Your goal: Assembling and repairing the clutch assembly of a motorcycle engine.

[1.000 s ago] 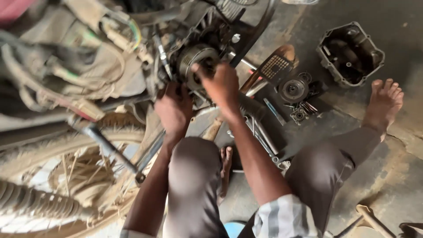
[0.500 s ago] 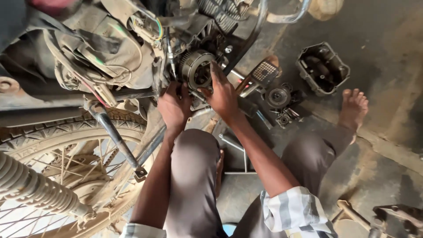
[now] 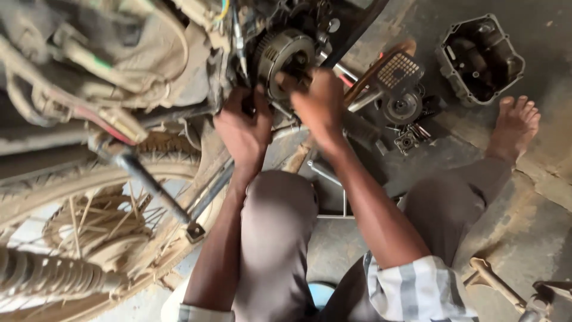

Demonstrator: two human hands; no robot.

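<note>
A round metal clutch drum (image 3: 286,53) sits in the open side of a dusty motorcycle engine (image 3: 179,53) at the top of the view. My right hand (image 3: 319,101) is closed at the drum's lower right edge, fingers against its hub. Whether it grips a tool or the drum itself is hidden by the fingers. My left hand (image 3: 243,128) is curled against the engine case just left of and below the drum. Both forearms reach up from my bent knees.
A removed engine cover (image 3: 479,56) lies open on the concrete at top right. A round mesh part (image 3: 398,68) and small loose metal parts (image 3: 408,119) lie beside it. My bare foot (image 3: 513,128) rests at right. The spoked rear wheel (image 3: 89,220) fills the lower left.
The view has shifted and come closer to the engine. Both hands stay at the clutch drum, the right one now closed lower against its hub.
</note>
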